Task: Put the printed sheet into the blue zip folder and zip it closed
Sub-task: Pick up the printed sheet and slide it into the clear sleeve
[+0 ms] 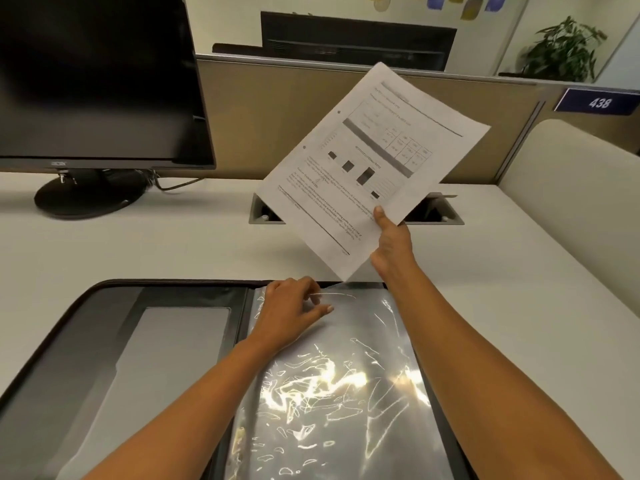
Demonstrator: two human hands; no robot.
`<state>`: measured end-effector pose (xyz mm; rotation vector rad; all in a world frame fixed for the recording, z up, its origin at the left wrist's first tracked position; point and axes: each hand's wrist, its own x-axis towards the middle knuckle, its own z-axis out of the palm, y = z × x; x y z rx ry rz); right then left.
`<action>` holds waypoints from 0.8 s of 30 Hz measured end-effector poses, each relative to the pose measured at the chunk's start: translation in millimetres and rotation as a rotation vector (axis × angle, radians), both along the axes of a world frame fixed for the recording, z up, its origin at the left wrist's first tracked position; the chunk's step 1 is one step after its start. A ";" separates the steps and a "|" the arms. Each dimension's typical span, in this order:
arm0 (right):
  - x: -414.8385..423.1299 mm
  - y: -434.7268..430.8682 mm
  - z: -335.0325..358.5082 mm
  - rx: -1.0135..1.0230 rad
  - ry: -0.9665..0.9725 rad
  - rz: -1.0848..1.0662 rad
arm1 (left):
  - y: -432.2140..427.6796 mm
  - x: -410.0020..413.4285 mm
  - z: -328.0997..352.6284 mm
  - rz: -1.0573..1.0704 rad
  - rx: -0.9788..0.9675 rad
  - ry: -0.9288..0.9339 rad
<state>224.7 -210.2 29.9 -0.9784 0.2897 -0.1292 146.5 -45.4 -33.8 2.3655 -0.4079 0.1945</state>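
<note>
right hand (391, 237): pinching the lower edge of the printed sheet (374, 161), thumb on the printed face, holding it tilted in the air just beyond the far edge of the zip folder (104, 341).
left hand (291, 306): fingers curled, resting at the top of the clear sleeve (332, 375) inside the folder; whether it grips the plastic i cannot tell.
zip folder: lying open flat on the surface (138, 251).
monitor (97, 77): well beyond the folder's left half.
</note>
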 end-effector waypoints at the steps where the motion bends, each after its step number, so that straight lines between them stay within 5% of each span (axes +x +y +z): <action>1: 1.8 0.4 -1.5 -0.032 0.017 0.012 | 0.3 -0.7 0.8 -0.007 -0.014 -0.005; 13: 12.2 10.0 -2.2 -0.059 0.005 0.109 | -0.7 -1.7 0.6 -0.073 -0.098 -0.150; 24: 9.6 -11.1 -18.7 -0.344 0.153 0.245 | 12.7 8.3 10.5 -0.085 -0.014 -0.196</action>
